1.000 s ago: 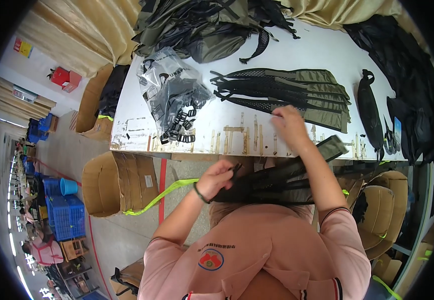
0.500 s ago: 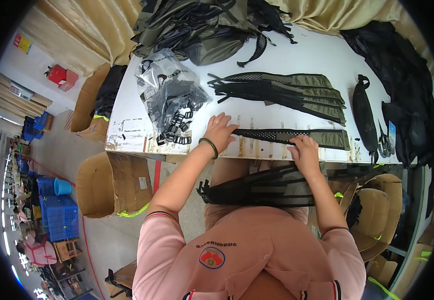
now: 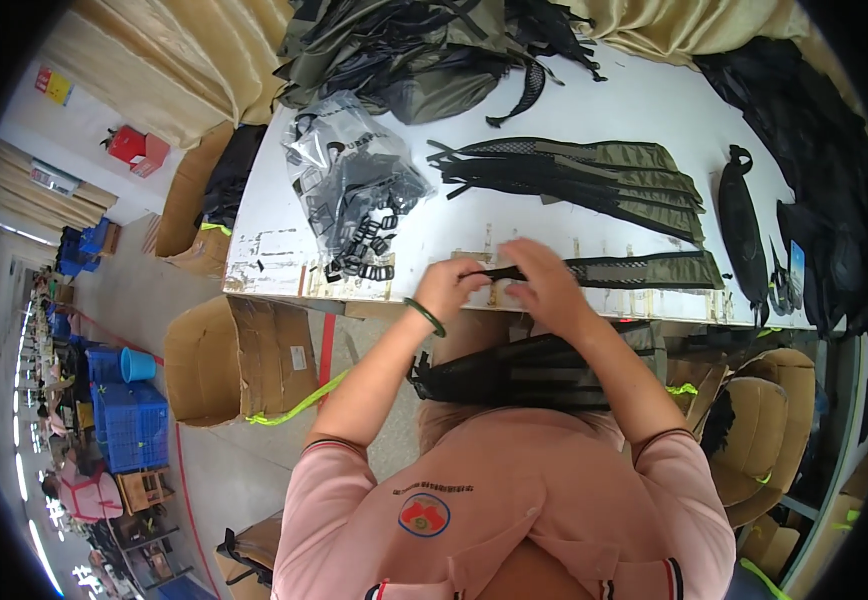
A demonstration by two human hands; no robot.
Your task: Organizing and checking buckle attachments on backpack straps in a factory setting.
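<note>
A backpack shoulder strap (image 3: 659,271) of black mesh and olive fabric lies along the table's near edge, its wide end to the right. At its narrow black end, my left hand (image 3: 446,289) is closed, pinching the tip between thumb and fingers. My right hand (image 3: 551,291) is over the strap just to the right, its thumb and slightly blurred fingers apart on either side of the narrow part. Farther back, several similar straps (image 3: 594,185) lie fanned in a stack. Black plastic buckles (image 3: 366,250) spill from a clear plastic bag (image 3: 339,150) to the left.
More dark strap pieces (image 3: 514,375) rest on my lap. Olive and black fabric pieces (image 3: 404,60) are heaped at the table's back. On the right are a black padded piece (image 3: 741,235), scissors (image 3: 779,280) and black fabric (image 3: 804,150). Cardboard boxes (image 3: 239,360) stand beside the table.
My right hand has moved left from the strap's wide part to near its narrow end. My left hand has gone from lying spread at the tip to pinching it.
</note>
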